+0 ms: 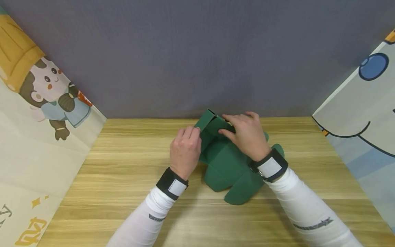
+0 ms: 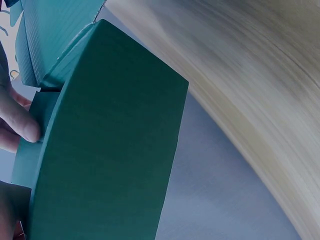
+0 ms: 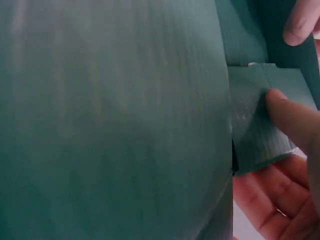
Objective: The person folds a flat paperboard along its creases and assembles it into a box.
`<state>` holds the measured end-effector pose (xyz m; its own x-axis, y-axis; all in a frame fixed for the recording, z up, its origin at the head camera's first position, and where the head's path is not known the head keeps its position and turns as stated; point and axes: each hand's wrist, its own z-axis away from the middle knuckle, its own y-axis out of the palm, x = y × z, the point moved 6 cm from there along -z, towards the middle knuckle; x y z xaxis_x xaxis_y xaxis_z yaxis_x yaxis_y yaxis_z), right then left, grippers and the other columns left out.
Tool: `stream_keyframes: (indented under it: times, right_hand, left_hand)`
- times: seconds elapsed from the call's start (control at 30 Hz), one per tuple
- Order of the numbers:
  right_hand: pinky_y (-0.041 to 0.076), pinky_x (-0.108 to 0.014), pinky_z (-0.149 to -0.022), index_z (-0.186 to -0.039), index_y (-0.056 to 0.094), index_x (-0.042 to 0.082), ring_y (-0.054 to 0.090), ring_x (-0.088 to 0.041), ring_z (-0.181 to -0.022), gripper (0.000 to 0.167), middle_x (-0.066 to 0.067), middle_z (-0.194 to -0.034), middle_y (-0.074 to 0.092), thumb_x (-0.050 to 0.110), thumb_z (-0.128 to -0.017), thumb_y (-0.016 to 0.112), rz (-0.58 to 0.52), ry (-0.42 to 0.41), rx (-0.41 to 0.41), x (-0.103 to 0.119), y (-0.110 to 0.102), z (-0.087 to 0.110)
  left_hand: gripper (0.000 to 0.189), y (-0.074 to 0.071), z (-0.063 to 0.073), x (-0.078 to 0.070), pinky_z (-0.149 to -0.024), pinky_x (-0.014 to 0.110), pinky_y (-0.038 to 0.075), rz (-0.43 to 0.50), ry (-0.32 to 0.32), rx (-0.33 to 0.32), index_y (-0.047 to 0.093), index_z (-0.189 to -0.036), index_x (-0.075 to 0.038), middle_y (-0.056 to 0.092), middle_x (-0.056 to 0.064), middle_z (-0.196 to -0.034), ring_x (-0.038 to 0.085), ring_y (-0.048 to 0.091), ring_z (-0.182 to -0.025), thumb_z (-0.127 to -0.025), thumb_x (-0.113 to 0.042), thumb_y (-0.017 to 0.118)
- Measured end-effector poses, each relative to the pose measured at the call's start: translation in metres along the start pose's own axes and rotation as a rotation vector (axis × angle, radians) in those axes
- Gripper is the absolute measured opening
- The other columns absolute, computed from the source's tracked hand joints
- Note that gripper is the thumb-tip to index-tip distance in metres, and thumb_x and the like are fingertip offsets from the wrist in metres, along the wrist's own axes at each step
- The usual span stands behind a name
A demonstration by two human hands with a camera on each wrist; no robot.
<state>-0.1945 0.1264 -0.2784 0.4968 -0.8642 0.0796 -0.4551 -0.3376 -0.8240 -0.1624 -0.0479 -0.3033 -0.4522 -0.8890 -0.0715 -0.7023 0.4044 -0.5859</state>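
A partly folded green cardboard box (image 1: 228,161) stands slightly tilted on the table, its inside facing me and its loose flaps spread toward the near side. My left hand (image 1: 186,149) grips the upper edge of its left wall, fingers curled over. With the right hand (image 1: 248,137), I pinch the far wall near the corner, the thumb inside. In the right wrist view, a narrow green flap (image 3: 260,115) lies between that hand's thumb and fingers. A broad green panel (image 2: 110,135) fills much of the left wrist view and hides most of the left hand.
The wood-grain table (image 1: 123,175) runs back to a grey partition (image 1: 197,58). Printed panels flank it, with a cartoon figure on the left panel (image 1: 61,92) and a large pale character on the right panel (image 1: 348,103). Rounded box flaps (image 1: 243,190) rest toward the near side.
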Motion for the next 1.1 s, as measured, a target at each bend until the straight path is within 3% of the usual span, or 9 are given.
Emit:
stream_keyframes:
  times: [0.27, 0.6, 1.1]
  right_hand:
    - [0.039, -0.05, -0.094, -0.111, 0.071, 0.013, 0.069, -0.022, -0.081, 0.038, -0.004, -0.096, 0.075, 0.036, -0.081, 0.077, 0.098, -0.039, -0.078, 0.0043, 0.0048, -0.0033]
    - [0.039, -0.049, -0.092, -0.095, 0.071, 0.012, 0.064, -0.022, -0.066, 0.018, -0.003, -0.076, 0.072, 0.024, -0.083, 0.077, 0.14, -0.058, -0.156, 0.0079, 0.0066, -0.0074]
    - [0.039, -0.049, -0.089, -0.081, 0.066, 0.009, 0.063, -0.022, -0.062, 0.011, -0.005, -0.066, 0.067, 0.017, -0.083, 0.073, 0.182, -0.06, -0.204, 0.0085, 0.0099, -0.01]
  left_hand:
    - [0.013, 0.0023, 0.0009, -0.0025, -0.066, 0.032, 0.057, 0.007, 0.003, 0.01, 0.067, -0.097, -0.004, 0.066, 0.007, -0.086, 0.024, 0.063, -0.076, -0.087, -0.003, 0.059]
    - [0.012, 0.0024, 0.0019, -0.0031, -0.064, 0.032, 0.057, 0.005, -0.009, 0.011, 0.068, -0.094, -0.004, 0.066, 0.007, -0.085, 0.024, 0.064, -0.075, -0.086, -0.002, 0.059]
    - [0.008, 0.006, 0.0043, -0.0039, -0.057, 0.03, 0.054, 0.024, -0.012, 0.027, 0.065, -0.091, -0.006, 0.063, 0.005, -0.082, 0.021, 0.059, -0.067, -0.085, -0.003, 0.06]
